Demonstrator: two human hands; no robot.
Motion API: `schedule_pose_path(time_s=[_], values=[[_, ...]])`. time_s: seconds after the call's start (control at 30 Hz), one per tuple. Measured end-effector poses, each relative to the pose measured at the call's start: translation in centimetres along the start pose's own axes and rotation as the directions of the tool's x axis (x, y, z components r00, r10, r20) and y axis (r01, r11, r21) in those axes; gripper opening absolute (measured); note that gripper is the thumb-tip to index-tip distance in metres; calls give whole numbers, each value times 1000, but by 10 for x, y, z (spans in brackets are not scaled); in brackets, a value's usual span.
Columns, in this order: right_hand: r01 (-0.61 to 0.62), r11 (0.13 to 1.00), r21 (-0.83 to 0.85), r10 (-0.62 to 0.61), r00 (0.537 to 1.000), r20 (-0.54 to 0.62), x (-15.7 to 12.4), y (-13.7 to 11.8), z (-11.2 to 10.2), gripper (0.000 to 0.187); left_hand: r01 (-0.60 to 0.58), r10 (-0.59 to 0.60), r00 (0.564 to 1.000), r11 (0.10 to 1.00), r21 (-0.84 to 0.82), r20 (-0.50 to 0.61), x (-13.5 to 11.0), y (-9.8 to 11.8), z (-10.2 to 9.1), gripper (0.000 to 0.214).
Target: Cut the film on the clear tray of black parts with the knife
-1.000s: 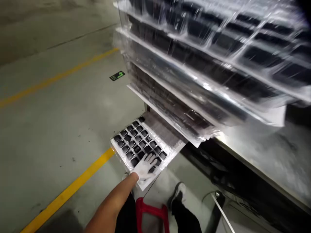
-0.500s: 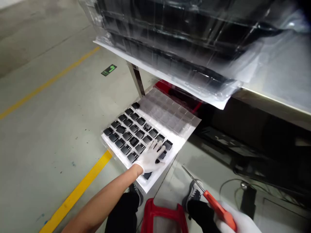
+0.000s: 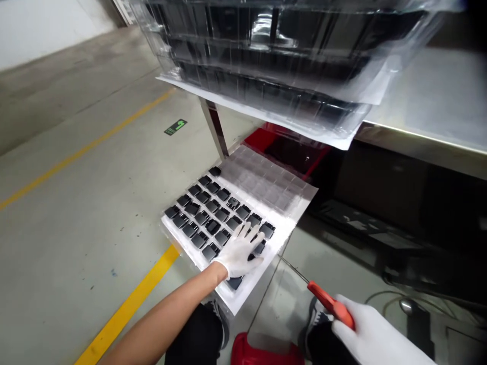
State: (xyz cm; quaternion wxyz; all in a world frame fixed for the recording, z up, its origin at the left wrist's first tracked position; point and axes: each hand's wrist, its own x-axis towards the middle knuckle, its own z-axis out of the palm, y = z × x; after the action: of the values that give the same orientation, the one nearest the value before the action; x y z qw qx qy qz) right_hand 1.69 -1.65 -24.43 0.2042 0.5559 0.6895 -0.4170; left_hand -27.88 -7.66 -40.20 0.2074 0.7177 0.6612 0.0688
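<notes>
Tray (image 3: 283, 225): 1; left hand (image 3: 239, 251) flat on it.

Concrete workshop floor beside a steel table

The grey concrete floor (image 3: 76, 213) carries two yellow lines (image 3: 129, 304) left of the steel table (image 3: 429, 101); a green arrow sticker (image 3: 175, 126) lies near its metal leg (image 3: 216, 129), a pale wall (image 3: 45, 25) far beyond.

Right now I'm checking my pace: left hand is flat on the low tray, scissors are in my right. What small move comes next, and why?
Probably bring the scissors in your right hand across to the tray edge beside your left hand. The left hand already pins the tray of black parts, while the blades point at it but hang clear of it.
</notes>
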Motion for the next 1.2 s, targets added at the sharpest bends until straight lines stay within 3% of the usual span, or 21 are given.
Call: schedule_pose_path(time_s=[0.2, 0.37, 0.57, 0.83, 1.0, 1.2], values=[[-26, 1000, -8, 26, 997, -77, -17, 11, 10, 15, -16, 17, 999, 1000, 18, -44, -3, 2, 1, 75], [-15, 1000, -1, 15, 1000, 5, -30, 6, 6, 14, -32, 34, 997, 999, 30, -74, -5, -1, 5, 73], [-53, 997, -60, 54, 999, 5, -44, -10, 4, 17, -49, 52, 994, 998, 33, -101, -9, 0, 4, 70], [-59, 994, -89, 59, 998, -6, -50, -19, 7, 15, -53, 58, 992, 998, 45, -111, -11, 1, 3, 69], [-43, 990, -136, 54, 996, 75, -47, -24, 6, 16, -55, 60, 992, 998, 42, -115, -11, 0, 4, 69], [-37, 992, -121, 46, 996, 76, -42, -23, 6, 12, -53, 56, 993, 998, 31, -102, -11, -3, 6, 70]])
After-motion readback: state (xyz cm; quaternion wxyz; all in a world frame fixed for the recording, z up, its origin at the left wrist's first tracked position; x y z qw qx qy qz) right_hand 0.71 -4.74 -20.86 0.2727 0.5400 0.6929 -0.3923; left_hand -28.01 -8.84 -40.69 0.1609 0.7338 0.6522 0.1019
